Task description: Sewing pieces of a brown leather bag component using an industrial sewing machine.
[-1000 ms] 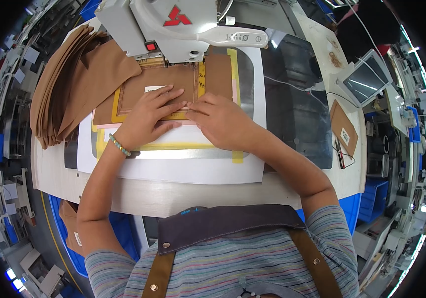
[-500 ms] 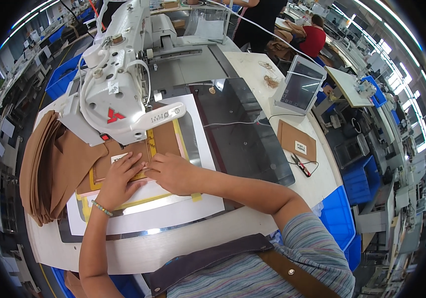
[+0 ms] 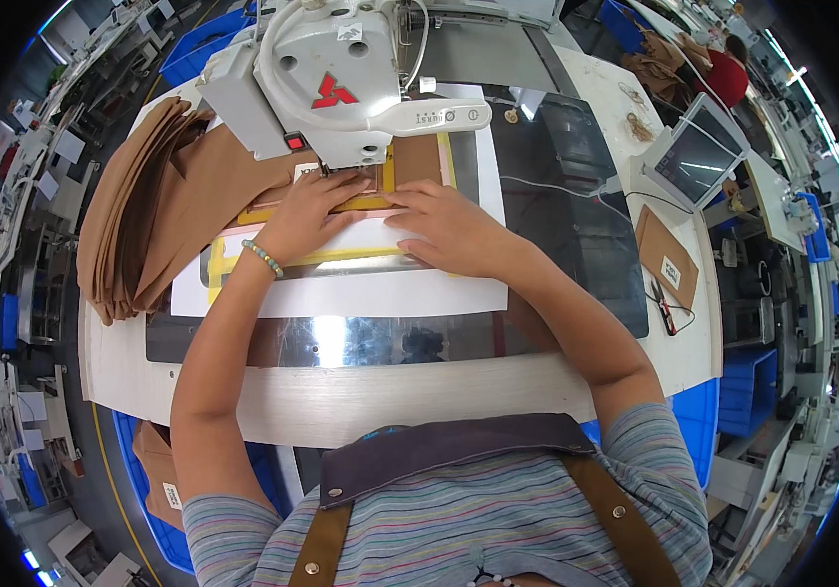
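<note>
Beneath the white sewing machine head [image 3: 337,122], a yellow-edged template [image 3: 388,149] frames brown fabric [image 3: 418,157] on a white sheet [image 3: 341,298]. My left hand [image 3: 307,217] lies open on the template, fingertips near the needle area, partly over a white label [image 3: 304,170] there; a beaded bracelet [image 3: 261,259] circles my wrist. My right hand [image 3: 447,233] rests open on the template's right side, fingers stretched toward the left hand. Neither hand grips anything that I can see. Whatever lies under my fingers is hidden.
A tall pile of brown fabric pieces [image 3: 116,215] is at left. At right are a tablet on a stand [image 3: 693,147], a labelled brown piece [image 3: 664,254], snips [image 3: 664,313] and a cable [image 3: 547,184]. Blue bins [image 3: 747,391] stand around. A person in red [image 3: 725,78] is behind.
The template and white sheet have slid away from my body, farther under the machine head, with both hands on them, exposing more dark plate in front. The view tilted and swung back.
</note>
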`<state>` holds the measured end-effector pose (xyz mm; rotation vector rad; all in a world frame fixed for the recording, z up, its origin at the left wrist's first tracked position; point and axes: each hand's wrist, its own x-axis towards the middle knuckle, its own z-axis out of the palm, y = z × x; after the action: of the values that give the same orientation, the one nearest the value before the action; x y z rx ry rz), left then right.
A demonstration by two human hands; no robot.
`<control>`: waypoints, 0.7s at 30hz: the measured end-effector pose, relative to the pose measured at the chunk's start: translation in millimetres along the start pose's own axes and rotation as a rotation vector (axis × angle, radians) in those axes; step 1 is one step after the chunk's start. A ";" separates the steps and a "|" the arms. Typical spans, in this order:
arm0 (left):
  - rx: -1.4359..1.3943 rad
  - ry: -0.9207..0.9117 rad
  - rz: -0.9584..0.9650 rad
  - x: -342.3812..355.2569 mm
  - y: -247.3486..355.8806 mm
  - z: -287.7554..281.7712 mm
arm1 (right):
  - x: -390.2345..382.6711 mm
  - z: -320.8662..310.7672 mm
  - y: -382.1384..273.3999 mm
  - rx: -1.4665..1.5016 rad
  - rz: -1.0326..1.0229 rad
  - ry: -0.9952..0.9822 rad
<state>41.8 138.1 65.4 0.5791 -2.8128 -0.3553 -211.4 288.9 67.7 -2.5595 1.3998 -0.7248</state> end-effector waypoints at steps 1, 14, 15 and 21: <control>0.004 -0.002 -0.002 0.0 -3.3 0.9 | -4.0 -1.9 2.2 0.003 -0.002 0.003; 0.030 0.251 -0.186 -49.1 -85.1 -8.4 | -20.4 -3.8 22.4 0.101 0.131 0.120; 0.059 0.221 -0.229 -58.0 -94.5 -10.6 | -21.2 -5.4 22.2 0.110 0.154 0.069; 0.142 0.210 -0.450 -120.0 -152.0 -27.7 | -22.0 1.1 20.4 0.081 0.136 0.071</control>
<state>210.4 47.0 25.4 1.2100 -2.5006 -0.1615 -236.3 295.5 52.2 -2.3727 1.5155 -0.8391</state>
